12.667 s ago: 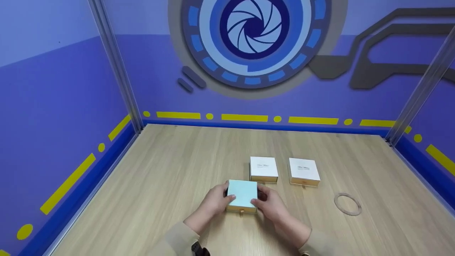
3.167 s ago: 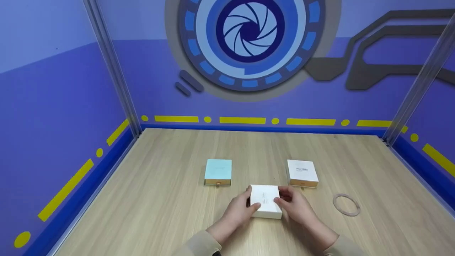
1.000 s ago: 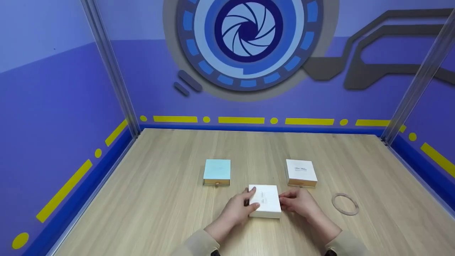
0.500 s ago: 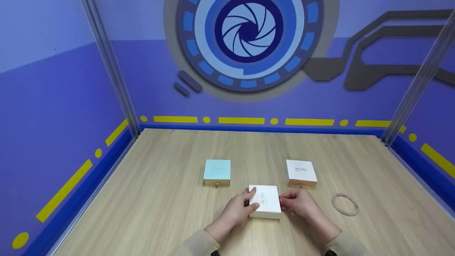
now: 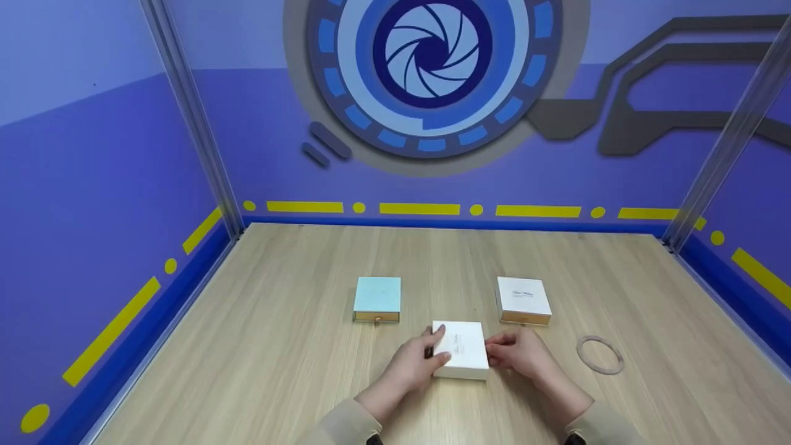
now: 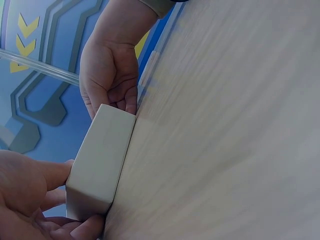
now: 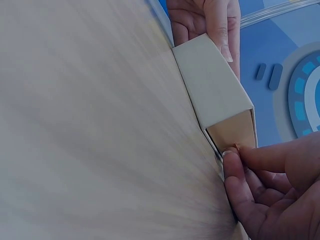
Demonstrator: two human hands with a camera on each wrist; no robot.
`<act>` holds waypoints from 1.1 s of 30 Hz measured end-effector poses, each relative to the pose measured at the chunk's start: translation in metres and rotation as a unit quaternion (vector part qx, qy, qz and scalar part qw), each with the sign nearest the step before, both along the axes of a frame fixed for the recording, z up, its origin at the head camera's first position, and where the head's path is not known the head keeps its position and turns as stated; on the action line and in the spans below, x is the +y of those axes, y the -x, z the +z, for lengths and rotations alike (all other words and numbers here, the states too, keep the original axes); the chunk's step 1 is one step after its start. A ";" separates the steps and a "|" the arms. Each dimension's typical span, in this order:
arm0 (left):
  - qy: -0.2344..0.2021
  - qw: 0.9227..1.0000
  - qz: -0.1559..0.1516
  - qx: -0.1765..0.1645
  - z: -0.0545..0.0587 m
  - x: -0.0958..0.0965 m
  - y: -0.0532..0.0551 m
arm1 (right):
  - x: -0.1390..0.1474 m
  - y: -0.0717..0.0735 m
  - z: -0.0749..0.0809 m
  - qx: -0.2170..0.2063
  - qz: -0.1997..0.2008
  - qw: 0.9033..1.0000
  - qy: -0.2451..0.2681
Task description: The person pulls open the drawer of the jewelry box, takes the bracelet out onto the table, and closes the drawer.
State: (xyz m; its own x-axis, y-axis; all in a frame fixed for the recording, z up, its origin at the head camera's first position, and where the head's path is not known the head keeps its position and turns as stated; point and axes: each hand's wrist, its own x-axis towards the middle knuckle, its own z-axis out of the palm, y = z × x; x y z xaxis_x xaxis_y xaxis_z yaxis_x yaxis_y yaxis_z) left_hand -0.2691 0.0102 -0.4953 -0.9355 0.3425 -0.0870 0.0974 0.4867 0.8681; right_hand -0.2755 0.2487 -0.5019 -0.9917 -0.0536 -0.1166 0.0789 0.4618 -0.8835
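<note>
A white drawer-style gift box [image 5: 462,347] with small print on its lid lies on the table in front of me, turned so its tan drawer front [image 7: 231,129] faces right. My left hand [image 5: 409,363] grips the box's left side, thumb and a finger over the top. In the right wrist view, my right hand [image 7: 272,187] pinches the small pull tab [image 7: 236,146] on the drawer front between thumb and forefinger. The drawer sits flush inside its sleeve, so its contents are hidden.
Behind to the left stands a light-blue drawer box [image 5: 377,296]; a second white box [image 5: 523,298] stands behind to the right. A thin pale ring [image 5: 600,355] lies right of my right hand. Blue-purple panels [image 5: 259,142] enclose the wooden table [image 5: 296,346].
The light-blue box, earlier between both hands, now stands back left. The middle white box came forward, turned. My right hand went from the box's right side to its tab; the last second looks still.
</note>
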 end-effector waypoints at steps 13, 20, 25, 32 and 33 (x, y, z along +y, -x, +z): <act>0.003 1.000 0.002 -0.003 -0.002 0.000 0.000 | 0.000 0.000 0.000 0.004 0.010 1.000 0.006; -0.001 1.000 0.007 -0.001 -0.002 0.001 -0.001 | 0.000 -0.002 -0.001 0.005 0.002 1.000 -0.003; -0.003 1.000 0.006 -0.010 0.000 0.001 -0.001 | -0.001 -0.002 0.001 -0.001 -0.012 1.000 -0.014; -0.007 1.000 0.005 -0.011 0.000 0.000 -0.001 | 0.000 -0.001 0.000 -0.004 -0.015 1.000 -0.014; -0.009 1.000 0.005 -0.013 0.000 0.000 -0.001 | 0.000 -0.001 0.000 -0.003 -0.013 1.000 -0.013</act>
State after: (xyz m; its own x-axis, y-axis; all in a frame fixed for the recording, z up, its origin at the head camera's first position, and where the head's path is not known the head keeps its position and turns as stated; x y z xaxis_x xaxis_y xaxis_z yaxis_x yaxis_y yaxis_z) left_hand -0.2680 0.0106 -0.4952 -0.9365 0.3346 -0.1049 0.0703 0.4722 0.8787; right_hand -0.2744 0.2487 -0.5017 -0.9921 -0.0246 -0.1230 0.0960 0.4819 -0.8709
